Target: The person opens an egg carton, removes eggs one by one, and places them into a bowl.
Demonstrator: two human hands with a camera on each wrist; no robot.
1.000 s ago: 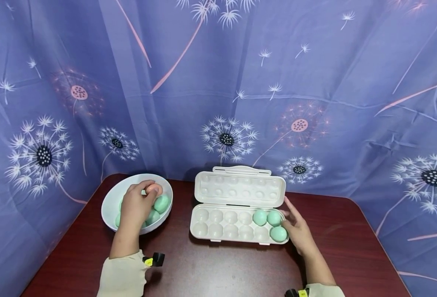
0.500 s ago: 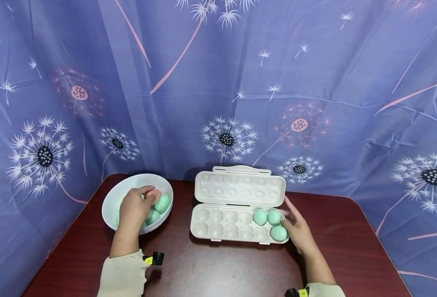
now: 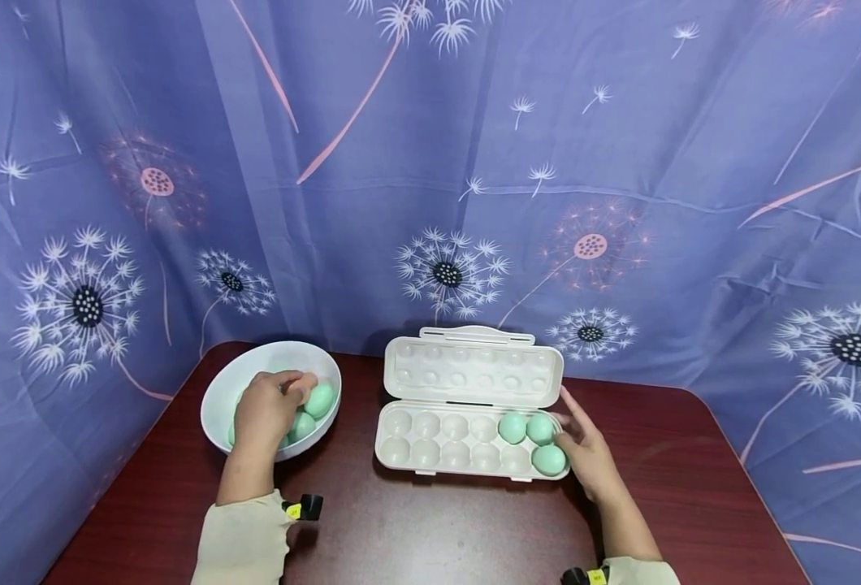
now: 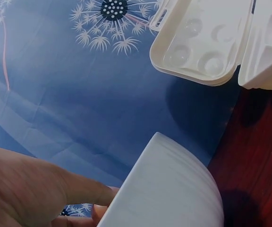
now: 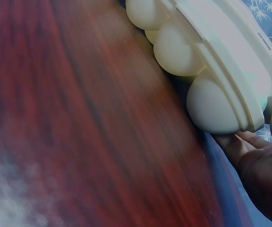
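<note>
Dk red-brn table [image 3: 438, 532] – wht bowl [image 3: 218, 402] on L, open egg box [image 3: 470, 441] nr ctr.

Blue-violet curtain [image 3: 343, 260] with white and pink dandelion prints [image 3: 446, 275] across the upper frame and down both sides, glossy dark-red wood-grained tabletop [image 3: 445, 532] spanning the lower centre

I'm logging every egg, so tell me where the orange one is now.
In the head view, the orange egg is on the left, within the white bowl, in the grip of the left hand, beside a green egg.
</note>
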